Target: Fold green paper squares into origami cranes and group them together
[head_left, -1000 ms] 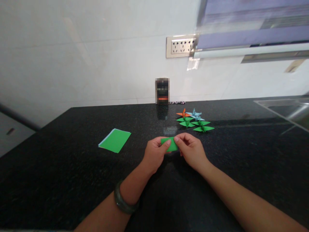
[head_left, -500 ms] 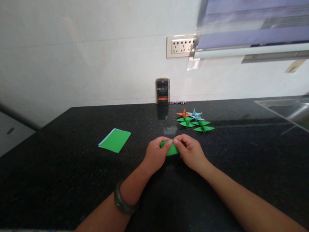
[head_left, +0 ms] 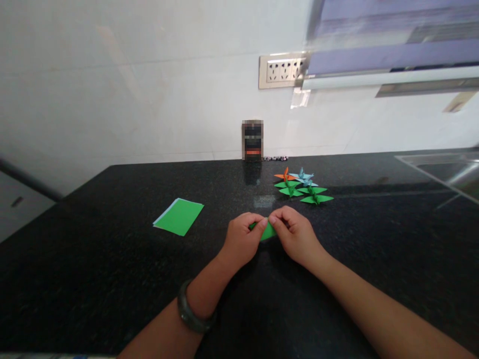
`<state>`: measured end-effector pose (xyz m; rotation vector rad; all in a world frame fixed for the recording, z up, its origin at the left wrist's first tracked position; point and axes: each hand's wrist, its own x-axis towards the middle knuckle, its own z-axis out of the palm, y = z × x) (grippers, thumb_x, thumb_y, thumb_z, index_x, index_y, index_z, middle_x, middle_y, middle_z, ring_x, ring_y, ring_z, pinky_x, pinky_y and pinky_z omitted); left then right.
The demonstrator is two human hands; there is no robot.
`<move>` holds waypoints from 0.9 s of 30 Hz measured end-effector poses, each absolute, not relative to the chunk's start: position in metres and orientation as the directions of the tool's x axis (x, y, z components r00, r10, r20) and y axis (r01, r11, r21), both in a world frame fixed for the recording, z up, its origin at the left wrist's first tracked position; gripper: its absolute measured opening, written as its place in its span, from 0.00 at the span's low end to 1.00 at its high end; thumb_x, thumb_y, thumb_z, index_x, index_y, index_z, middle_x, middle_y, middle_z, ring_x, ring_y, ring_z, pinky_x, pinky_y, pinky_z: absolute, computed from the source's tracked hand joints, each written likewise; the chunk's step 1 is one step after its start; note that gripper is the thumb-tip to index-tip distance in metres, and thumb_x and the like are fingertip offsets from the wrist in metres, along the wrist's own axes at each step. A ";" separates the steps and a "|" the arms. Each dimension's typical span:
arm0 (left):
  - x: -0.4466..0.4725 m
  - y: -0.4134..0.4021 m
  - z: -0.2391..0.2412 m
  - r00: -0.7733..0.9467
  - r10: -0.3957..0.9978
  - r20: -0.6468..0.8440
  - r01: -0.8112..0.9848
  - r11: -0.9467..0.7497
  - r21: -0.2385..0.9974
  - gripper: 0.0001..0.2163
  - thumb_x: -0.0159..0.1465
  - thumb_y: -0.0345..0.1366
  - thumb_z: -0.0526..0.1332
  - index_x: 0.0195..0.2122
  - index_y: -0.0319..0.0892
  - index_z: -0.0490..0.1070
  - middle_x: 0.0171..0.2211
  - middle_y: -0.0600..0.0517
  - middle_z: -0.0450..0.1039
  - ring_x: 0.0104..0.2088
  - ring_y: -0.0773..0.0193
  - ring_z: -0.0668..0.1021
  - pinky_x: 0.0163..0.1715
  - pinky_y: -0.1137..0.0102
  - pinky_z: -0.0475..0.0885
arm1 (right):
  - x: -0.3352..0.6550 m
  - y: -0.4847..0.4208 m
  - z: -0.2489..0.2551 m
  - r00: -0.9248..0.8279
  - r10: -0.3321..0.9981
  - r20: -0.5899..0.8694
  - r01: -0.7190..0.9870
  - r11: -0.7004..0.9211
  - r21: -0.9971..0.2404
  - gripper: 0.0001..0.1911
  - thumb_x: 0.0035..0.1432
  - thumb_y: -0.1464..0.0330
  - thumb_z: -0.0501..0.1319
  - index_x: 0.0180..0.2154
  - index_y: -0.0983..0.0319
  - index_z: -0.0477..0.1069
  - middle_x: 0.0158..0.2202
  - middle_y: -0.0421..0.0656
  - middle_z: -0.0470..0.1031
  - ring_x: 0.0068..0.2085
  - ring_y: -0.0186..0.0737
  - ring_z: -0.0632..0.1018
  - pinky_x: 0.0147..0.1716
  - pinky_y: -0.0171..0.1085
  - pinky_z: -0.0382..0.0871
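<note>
Between my two hands is a folded piece of green paper [head_left: 268, 232], partly covered by my fingers. My left hand [head_left: 244, 239] pinches its left side, thumb on top. At its upper right edge, my right hand [head_left: 294, 233] grips the same paper between thumb and fingers, and the two thumbs nearly meet. Just beyond my right hand stand several folded paper cranes: green ones [head_left: 316, 198], an orange one [head_left: 286, 175] and light blue ones [head_left: 302, 175]. Off to the left lies a stack of square paper [head_left: 179, 217], a green sheet on top and a pale blue edge below.
The black speckled countertop [head_left: 112, 279] runs back to a white wall [head_left: 168, 109]. A small blurred-out upright object [head_left: 253, 140] leans there, a beaded strand [head_left: 276, 158] beside it. A sink edge [head_left: 434, 174] is at right; a socket panel [head_left: 281, 72] is on the wall.
My left hand has shifted slightly over the green paper, so less of its left part shows. My right hand keeps nearly the same place.
</note>
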<state>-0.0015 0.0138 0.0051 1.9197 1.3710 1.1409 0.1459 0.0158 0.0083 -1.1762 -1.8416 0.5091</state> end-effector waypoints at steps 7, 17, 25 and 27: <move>0.000 0.011 0.006 0.064 0.918 0.391 0.480 -0.372 0.794 0.09 0.59 0.34 0.56 0.24 0.40 0.73 0.23 0.54 0.72 0.26 0.68 0.72 0.27 0.73 0.64 | 0.143 0.016 0.008 -0.185 0.876 0.445 0.520 0.472 -0.712 0.08 0.57 0.70 0.55 0.26 0.63 0.68 0.25 0.40 0.66 0.29 0.34 0.69 0.29 0.33 0.62; -0.004 0.009 0.011 -0.071 0.876 0.477 0.495 -0.385 0.779 0.08 0.59 0.35 0.57 0.26 0.40 0.74 0.24 0.53 0.73 0.26 0.67 0.73 0.28 0.73 0.67 | 0.142 0.011 0.010 -0.223 0.878 0.423 0.512 0.475 -0.716 0.09 0.56 0.71 0.55 0.24 0.62 0.65 0.23 0.39 0.64 0.26 0.33 0.67 0.26 0.32 0.60; -0.001 0.008 0.012 -0.167 0.854 0.493 0.487 -0.363 0.794 0.09 0.59 0.36 0.57 0.26 0.40 0.73 0.24 0.53 0.73 0.26 0.67 0.74 0.28 0.73 0.67 | 0.144 0.013 0.011 -0.246 0.879 0.409 0.522 0.476 -0.708 0.09 0.58 0.70 0.52 0.26 0.62 0.64 0.26 0.41 0.66 0.29 0.35 0.68 0.30 0.34 0.62; 0.000 0.008 0.012 -0.167 0.851 0.498 0.487 -0.368 0.792 0.09 0.59 0.36 0.57 0.26 0.40 0.73 0.24 0.53 0.74 0.26 0.67 0.74 0.28 0.73 0.67 | 0.145 0.013 0.010 -0.238 0.884 0.402 0.535 0.465 -0.706 0.09 0.58 0.70 0.51 0.26 0.61 0.63 0.26 0.41 0.67 0.30 0.36 0.69 0.30 0.34 0.62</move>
